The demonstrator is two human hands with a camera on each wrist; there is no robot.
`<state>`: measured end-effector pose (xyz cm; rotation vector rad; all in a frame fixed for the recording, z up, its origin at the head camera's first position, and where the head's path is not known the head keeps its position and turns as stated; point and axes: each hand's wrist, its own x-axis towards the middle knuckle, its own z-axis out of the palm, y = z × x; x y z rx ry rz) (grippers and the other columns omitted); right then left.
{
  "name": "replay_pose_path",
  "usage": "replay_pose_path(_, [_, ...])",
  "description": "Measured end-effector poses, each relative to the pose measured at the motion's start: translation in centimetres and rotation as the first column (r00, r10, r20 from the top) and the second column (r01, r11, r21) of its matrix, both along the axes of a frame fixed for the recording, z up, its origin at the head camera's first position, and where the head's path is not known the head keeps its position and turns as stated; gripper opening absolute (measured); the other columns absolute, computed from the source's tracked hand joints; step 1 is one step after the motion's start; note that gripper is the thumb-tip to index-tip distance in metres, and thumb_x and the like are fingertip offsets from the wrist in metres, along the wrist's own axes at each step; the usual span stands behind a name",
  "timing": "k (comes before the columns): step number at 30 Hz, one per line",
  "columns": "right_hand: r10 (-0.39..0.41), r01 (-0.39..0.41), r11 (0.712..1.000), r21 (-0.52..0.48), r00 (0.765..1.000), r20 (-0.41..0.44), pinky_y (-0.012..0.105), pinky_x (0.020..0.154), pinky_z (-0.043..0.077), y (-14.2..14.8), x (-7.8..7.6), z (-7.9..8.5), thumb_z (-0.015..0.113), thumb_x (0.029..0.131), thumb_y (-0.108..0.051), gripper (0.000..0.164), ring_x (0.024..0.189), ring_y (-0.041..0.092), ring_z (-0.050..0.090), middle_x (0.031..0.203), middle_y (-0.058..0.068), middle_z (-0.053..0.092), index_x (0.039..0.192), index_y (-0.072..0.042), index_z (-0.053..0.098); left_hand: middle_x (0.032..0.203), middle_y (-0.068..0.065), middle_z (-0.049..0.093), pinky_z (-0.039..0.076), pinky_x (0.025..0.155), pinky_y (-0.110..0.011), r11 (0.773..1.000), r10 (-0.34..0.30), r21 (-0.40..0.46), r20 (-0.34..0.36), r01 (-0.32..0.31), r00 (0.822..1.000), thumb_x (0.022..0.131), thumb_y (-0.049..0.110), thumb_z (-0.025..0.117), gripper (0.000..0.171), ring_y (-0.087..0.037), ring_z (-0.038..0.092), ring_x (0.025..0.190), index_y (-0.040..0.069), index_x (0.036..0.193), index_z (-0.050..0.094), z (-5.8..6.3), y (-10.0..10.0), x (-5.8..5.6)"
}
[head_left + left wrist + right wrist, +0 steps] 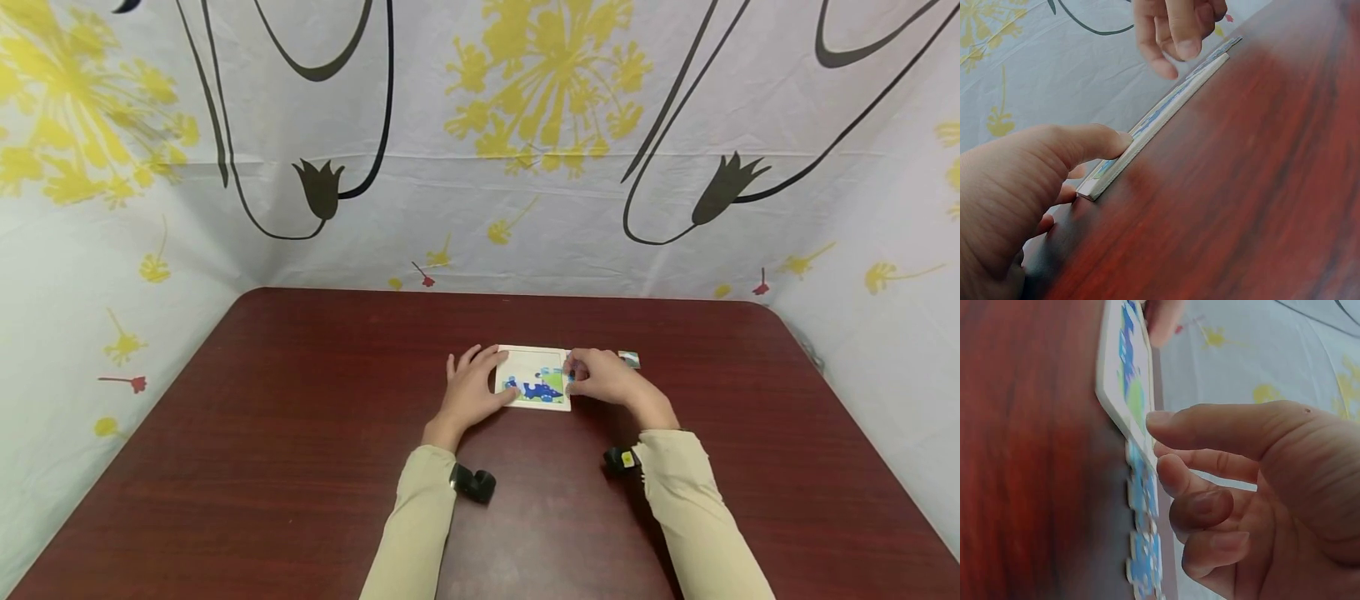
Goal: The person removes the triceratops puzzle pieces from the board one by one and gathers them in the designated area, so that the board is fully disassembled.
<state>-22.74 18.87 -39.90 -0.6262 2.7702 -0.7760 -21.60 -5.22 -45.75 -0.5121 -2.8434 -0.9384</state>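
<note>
A jigsaw tray (528,359) with a pale rim lies on the table, with blue dinosaur and green pieces (537,390) along its lower part and a bare upper left. My left hand (471,390) grips the tray's left end, the thumb over the front rim and the fingers spread about the far left corner. At the right rim is my right hand (611,379), fingers loosely bent. The left wrist view shows a gap between its thumb and fingers, with nothing in it. Below those fingers, loose blue jigsaw pieces (1142,494) lie against the tray's right side.
Another loose piece (628,359) lies to the right, behind my right hand. The dark red-brown table (315,417) reaches back to a white patterned cloth (480,208), which also hangs at both sides. Each wrist wears a small black camera.
</note>
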Motion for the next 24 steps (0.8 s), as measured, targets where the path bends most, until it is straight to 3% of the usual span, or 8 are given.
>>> replay_pose_path(6, [0.041,-0.041,0.999,0.006,0.999,-0.030,0.031,0.058,0.042,-1.2,0.2,-0.4,0.066,0.084,-0.007,0.028,0.056,0.013,0.046,0.067,0.000,0.054,0.108,0.005,0.059,0.143,-0.001,0.040,0.003,0.106,-0.058,1.000,0.010,-0.008,0.002,-0.010,1.000,0.079,0.044,0.069,0.065,-0.025,0.025,0.135,0.019,0.137,0.050,0.0,0.1,-0.1])
replay_pose_path(12, [0.040,-0.039,0.999,0.033,0.998,-0.052,0.028,0.052,0.035,-1.6,0.3,-0.7,0.066,0.084,-0.006,0.028,0.049,0.011,0.037,0.056,-0.001,0.044,0.108,0.005,0.058,0.143,-0.001,0.040,0.004,0.106,-0.059,1.000,0.010,-0.012,0.004,-0.010,1.000,0.079,0.045,0.068,0.066,-0.025,0.025,0.135,0.019,0.137,0.049,0.0,0.1,-0.1])
replay_pose_path(24, [0.020,-0.020,1.000,0.009,0.997,-0.074,0.031,0.055,0.039,-1.7,0.2,-0.7,0.068,0.082,-0.005,0.028,0.056,0.015,0.045,0.069,0.003,0.050,0.104,0.000,0.051,0.143,-0.001,0.041,0.004,0.106,-0.059,1.000,0.009,-0.008,-0.004,-0.009,1.000,0.079,0.044,0.069,0.065,-0.025,0.025,0.135,0.019,0.136,0.050,-0.1,0.0,-0.2])
